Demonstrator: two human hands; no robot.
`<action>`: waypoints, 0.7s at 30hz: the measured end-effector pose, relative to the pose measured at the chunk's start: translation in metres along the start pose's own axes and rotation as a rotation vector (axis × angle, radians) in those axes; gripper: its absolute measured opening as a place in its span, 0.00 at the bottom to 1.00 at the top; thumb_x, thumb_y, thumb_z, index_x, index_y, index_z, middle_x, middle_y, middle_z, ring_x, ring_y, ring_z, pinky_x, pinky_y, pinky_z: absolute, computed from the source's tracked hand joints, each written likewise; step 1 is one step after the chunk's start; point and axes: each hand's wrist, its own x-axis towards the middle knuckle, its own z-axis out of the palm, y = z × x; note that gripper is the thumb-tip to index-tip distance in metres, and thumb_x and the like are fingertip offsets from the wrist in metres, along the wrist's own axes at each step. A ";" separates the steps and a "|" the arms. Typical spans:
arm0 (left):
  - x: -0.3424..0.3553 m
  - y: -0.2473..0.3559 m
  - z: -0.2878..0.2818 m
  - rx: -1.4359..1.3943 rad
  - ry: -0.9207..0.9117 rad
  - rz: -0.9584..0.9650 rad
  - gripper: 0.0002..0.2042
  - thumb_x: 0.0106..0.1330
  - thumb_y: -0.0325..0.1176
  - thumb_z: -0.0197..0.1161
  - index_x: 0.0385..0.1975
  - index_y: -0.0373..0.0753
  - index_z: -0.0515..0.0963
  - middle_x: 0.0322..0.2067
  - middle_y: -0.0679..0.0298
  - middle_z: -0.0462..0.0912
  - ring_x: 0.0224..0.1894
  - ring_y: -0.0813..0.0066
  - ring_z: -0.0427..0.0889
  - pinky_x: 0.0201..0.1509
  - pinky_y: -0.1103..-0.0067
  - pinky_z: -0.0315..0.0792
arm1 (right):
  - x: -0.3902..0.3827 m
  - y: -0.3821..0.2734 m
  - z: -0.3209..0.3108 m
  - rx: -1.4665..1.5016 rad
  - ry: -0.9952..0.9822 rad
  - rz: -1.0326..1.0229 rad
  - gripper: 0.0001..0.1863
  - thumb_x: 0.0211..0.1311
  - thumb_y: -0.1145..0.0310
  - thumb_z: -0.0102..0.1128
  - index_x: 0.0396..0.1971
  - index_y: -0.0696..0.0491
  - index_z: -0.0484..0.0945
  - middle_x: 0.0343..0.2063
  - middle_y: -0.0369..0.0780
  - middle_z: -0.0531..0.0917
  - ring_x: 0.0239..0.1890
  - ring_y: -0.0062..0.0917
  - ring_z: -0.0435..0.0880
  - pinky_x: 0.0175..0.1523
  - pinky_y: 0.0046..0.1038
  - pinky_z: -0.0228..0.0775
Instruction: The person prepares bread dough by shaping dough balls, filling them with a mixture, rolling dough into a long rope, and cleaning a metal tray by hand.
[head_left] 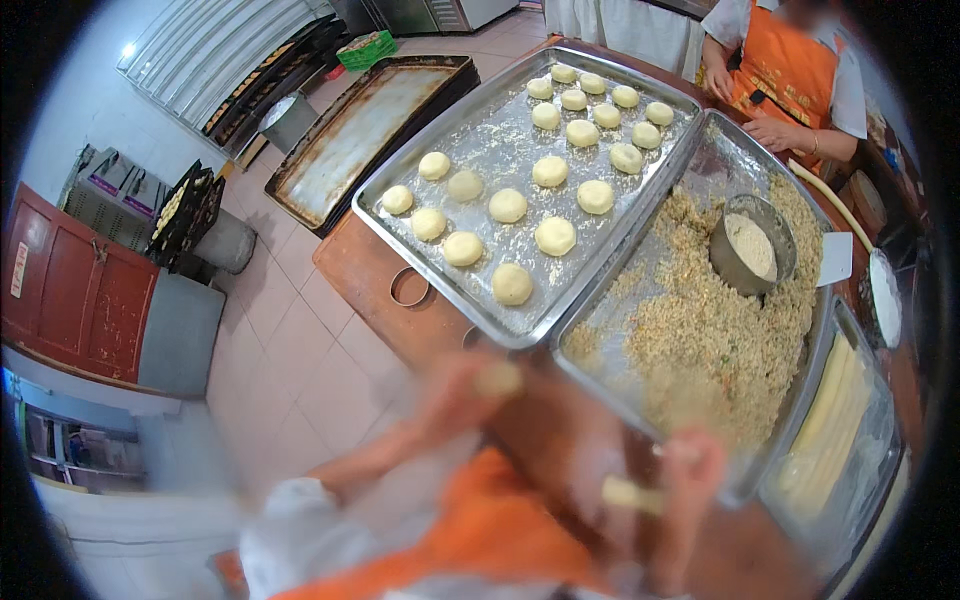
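Observation:
My left hand (455,390) is at the near edge of the large dough tray, blurred by motion, with a pale dough piece (498,380) at its fingers. My right hand (693,462) is over the near edge of the filling tray, its fingers smeared too much to read. Another pale dough piece (632,495) appears beside it; whether that hand touches it I cannot tell. Round, flattened dough balls (507,205) sit in loose rows on the floured metal tray (440,275). Crumbly, tan filling (700,350) covers much of the second tray (592,368).
In the filling stands a round metal container (735,265) of pale crumbs, near a white scraper (836,258). Long dough strips (825,425) lie under plastic at right. A metal ring (410,287) rests on the table. A co-worker in an orange apron (790,65) stands across. Stained baking trays (370,140) are beyond.

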 end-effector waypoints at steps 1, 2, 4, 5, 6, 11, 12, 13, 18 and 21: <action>0.010 -0.009 -0.007 -0.017 0.117 0.006 0.22 0.47 0.29 0.68 0.43 0.40 0.69 0.40 0.59 0.74 0.44 0.64 0.73 0.48 0.73 0.67 | 0.002 0.001 0.001 0.013 0.009 0.025 0.12 0.48 0.85 0.54 0.30 0.55 0.66 0.35 0.42 0.73 0.39 0.23 0.71 0.41 0.22 0.68; 0.023 -0.017 -0.010 -0.036 0.241 0.010 0.22 0.47 0.29 0.68 0.44 0.39 0.68 0.41 0.60 0.74 0.44 0.66 0.74 0.48 0.74 0.68 | 0.004 0.002 0.001 0.023 0.013 0.047 0.12 0.48 0.86 0.55 0.30 0.55 0.66 0.35 0.42 0.73 0.38 0.23 0.72 0.41 0.22 0.68; 0.079 -0.017 -0.028 -0.129 0.263 -0.153 0.22 0.50 0.29 0.67 0.45 0.37 0.68 0.41 0.62 0.74 0.44 0.73 0.74 0.49 0.77 0.69 | 0.009 0.003 0.004 -0.005 0.027 0.026 0.13 0.46 0.86 0.55 0.30 0.55 0.66 0.34 0.42 0.73 0.38 0.23 0.72 0.41 0.22 0.68; 0.109 -0.025 -0.037 -0.155 0.283 -0.067 0.21 0.51 0.29 0.66 0.45 0.36 0.68 0.41 0.62 0.74 0.43 0.74 0.74 0.48 0.78 0.69 | 0.012 0.002 0.005 -0.010 0.033 0.043 0.13 0.46 0.86 0.55 0.30 0.55 0.66 0.34 0.42 0.73 0.38 0.23 0.72 0.41 0.22 0.68; 0.141 -0.036 -0.042 -0.189 0.296 0.025 0.20 0.53 0.30 0.65 0.45 0.35 0.68 0.41 0.62 0.73 0.43 0.75 0.74 0.48 0.79 0.69 | 0.013 0.002 0.006 -0.020 0.049 0.060 0.13 0.46 0.86 0.55 0.30 0.55 0.66 0.33 0.42 0.73 0.38 0.23 0.72 0.42 0.23 0.68; 0.270 -0.103 -0.021 -0.094 0.299 -0.097 0.22 0.53 0.38 0.64 0.45 0.35 0.70 0.41 0.56 0.75 0.40 0.69 0.76 0.45 0.76 0.70 | 0.016 0.009 0.008 -0.084 0.106 0.078 0.09 0.48 0.77 0.56 0.31 0.53 0.69 0.29 0.34 0.73 0.32 0.18 0.71 0.38 0.21 0.67; 0.287 -0.121 -0.014 -0.123 0.289 -0.135 0.22 0.53 0.39 0.63 0.45 0.36 0.70 0.41 0.56 0.75 0.40 0.67 0.76 0.45 0.75 0.70 | 0.018 0.007 0.008 -0.120 0.087 0.060 0.09 0.48 0.77 0.55 0.30 0.52 0.69 0.29 0.34 0.73 0.30 0.17 0.71 0.34 0.19 0.67; 0.302 -0.137 -0.005 -0.155 0.274 -0.167 0.22 0.53 0.41 0.63 0.45 0.37 0.71 0.41 0.55 0.76 0.40 0.65 0.76 0.45 0.73 0.69 | 0.018 0.001 0.011 -0.107 0.095 0.100 0.09 0.48 0.77 0.55 0.30 0.52 0.69 0.29 0.34 0.73 0.30 0.17 0.71 0.33 0.19 0.66; 0.323 -0.179 0.006 0.346 0.294 -0.089 0.20 0.54 0.46 0.59 0.42 0.40 0.76 0.42 0.56 0.77 0.43 0.57 0.75 0.46 0.69 0.69 | 0.012 0.000 0.007 -0.089 0.052 0.200 0.10 0.50 0.77 0.56 0.33 0.52 0.70 0.32 0.35 0.74 0.30 0.16 0.71 0.31 0.17 0.65; 0.315 -0.170 -0.011 0.433 0.356 -0.082 0.19 0.55 0.46 0.59 0.42 0.40 0.76 0.43 0.55 0.75 0.42 0.59 0.75 0.45 0.70 0.69 | 0.016 0.010 0.008 -0.123 0.041 0.065 0.13 0.46 0.81 0.57 0.33 0.54 0.68 0.36 0.39 0.73 0.36 0.22 0.71 0.40 0.21 0.66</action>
